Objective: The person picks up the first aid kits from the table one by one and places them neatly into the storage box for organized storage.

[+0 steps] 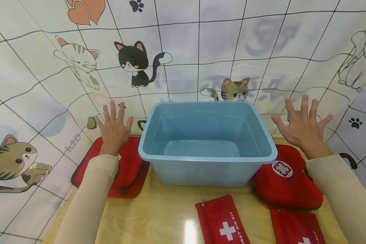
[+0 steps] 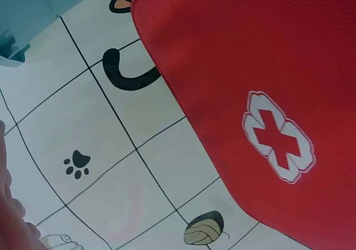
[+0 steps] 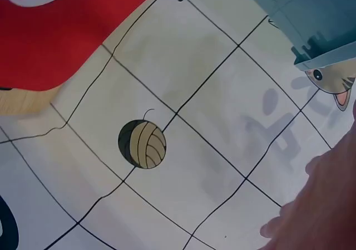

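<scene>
My left hand [image 1: 114, 130] is raised with its fingers spread, above the red case [image 1: 128, 169] on the left. In the left wrist view that case [image 2: 211, 83] shows a white badge with a red cross, and the edge of the hand [image 2: 11, 205] shows at lower left. On the other side my right hand [image 1: 306, 127] is also raised with spread fingers, over a second red case [image 1: 288, 186]. Neither hand holds anything. Between them stands a light blue plastic tub [image 1: 201, 173] with nothing in it.
A flat red first aid pouch [image 1: 221, 220] with a white cross lies on the wooden table [image 1: 164, 213] in front of the tub. A second pouch [image 1: 296, 225] lies to its right, by the right case. A cat-printed cloth [image 1: 183, 44] hangs behind and along both sides.
</scene>
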### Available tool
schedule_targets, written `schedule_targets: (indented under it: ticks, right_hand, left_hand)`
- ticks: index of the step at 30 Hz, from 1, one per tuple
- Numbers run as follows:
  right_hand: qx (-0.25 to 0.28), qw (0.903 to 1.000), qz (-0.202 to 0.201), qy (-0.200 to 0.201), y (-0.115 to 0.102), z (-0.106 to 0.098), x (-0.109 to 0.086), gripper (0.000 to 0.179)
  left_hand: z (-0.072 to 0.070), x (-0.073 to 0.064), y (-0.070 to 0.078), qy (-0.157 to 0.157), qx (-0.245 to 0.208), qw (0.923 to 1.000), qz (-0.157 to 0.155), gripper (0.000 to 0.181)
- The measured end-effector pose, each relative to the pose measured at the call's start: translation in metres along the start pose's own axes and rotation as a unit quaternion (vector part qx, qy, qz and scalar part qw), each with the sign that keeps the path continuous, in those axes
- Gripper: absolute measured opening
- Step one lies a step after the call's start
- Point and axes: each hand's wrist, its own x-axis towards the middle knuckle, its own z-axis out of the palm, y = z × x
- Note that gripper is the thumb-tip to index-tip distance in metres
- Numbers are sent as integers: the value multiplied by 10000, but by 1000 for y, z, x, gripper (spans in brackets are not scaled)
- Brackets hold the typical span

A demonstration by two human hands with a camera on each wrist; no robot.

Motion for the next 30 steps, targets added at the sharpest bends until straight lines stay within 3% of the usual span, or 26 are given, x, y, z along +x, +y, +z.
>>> schedule_targets:
  ticks: [7,11,18,21,25,30]
  right_hand:
    - [566,9962,0,-661,-6,2,-8,84]
    - [1003,9886,-105,-1122,-13,3,-13,82]
    - [1563,9737,-277,-1634,-19,7,-16,83]
    - [2140,9580,-472,-1848,-19,10,-17,82]
    - [2844,9279,-509,-2356,-22,12,-20,81]
    - [3396,8992,-605,-2691,-28,15,-29,76]
  left_hand:
    - [-4,-15,-12,-574,-715,9944,-521,68]
    - [-3,-31,-28,-951,-1114,9855,-855,69]
    - [-1,-69,-64,-1558,-1351,9663,-1543,75]
    - [-1,-86,-79,-1735,-1379,9570,-1870,76]
    - [-1,-110,-100,-2003,-1420,9427,-2260,80]
    - [3,-136,-121,-2175,-1512,9262,-2683,81]
